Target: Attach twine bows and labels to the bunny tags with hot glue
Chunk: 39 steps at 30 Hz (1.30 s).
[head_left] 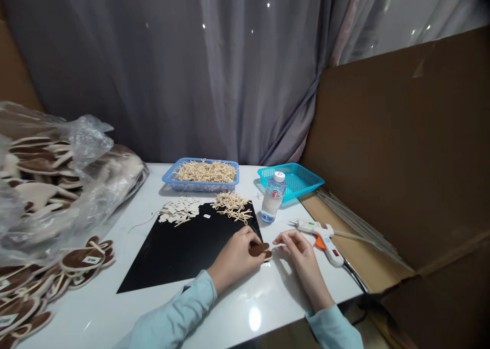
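My left hand [242,251] is closed around a brown fabric piece [259,248] with a cream underside, held low over the right edge of the black mat [172,259]. Its rounded ends stick out past my fingers to the right. Close beside it, my right hand [296,249] pinches with thumb and forefinger; a small whitish bit shows at the fingertips, too small to name. Behind my hands, a heap of cream cord loops [233,206] and a pile of small white tags [179,209] lie on the mat. One loose white tag [206,216] sits apart.
At right are a glue gun [319,237], a clear bottle [273,198], a turquoise basket [302,178] and glue sticks [360,226] by a cardboard wall. A blue basket [201,185] holds more loops. Left, tagged brown pieces [82,259] lie near a plastic bag [92,175].
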Motion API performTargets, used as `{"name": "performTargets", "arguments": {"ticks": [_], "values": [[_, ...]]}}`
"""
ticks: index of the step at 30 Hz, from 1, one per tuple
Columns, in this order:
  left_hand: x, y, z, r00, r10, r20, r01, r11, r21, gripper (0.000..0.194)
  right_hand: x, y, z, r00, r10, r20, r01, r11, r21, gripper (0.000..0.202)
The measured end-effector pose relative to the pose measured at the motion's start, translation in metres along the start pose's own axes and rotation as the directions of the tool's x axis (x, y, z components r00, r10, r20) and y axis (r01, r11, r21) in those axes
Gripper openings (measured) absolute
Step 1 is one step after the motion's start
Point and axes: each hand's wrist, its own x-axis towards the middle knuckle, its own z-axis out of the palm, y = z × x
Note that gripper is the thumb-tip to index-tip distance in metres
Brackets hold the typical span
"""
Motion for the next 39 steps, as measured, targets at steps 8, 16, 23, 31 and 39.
{"name": "performTargets", "arguments": {"ticks": [8, 16, 23, 31, 39], "values": [[0.006, -0.003, -0.011, 0.994, 0.001, 0.112, -0.004, 0.999, 0.034, 0.016, 0.005, 0.004, 0.009, 0.97, 0.025, 0.243, 0.043, 0.962, -0.27, 0.028], [0.013, 0.001, -0.005, 0.995, -0.005, 0.098, -0.003, 0.997, 0.08, 0.005, 0.006, -0.002, 0.012, 0.956, 0.01, 0.293, 0.133, 0.876, -0.463, 0.022], [0.018, -0.003, -0.004, 0.987, -0.015, 0.163, 0.002, 0.997, 0.077, 0.007, 0.006, 0.0, 0.011, 0.958, 0.016, 0.285, 0.112, 0.897, -0.428, 0.021], [0.021, 0.008, -0.011, 0.988, 0.066, 0.139, -0.09, 0.981, 0.172, 0.016, 0.001, -0.008, 0.006, 0.982, -0.095, 0.161, 0.138, 0.948, -0.285, 0.026], [0.007, -0.006, -0.012, 0.978, 0.171, 0.117, -0.184, 0.975, 0.12, 0.014, -0.013, -0.016, -0.003, 0.999, -0.033, -0.017, 0.033, 0.999, 0.024, 0.023]]}}
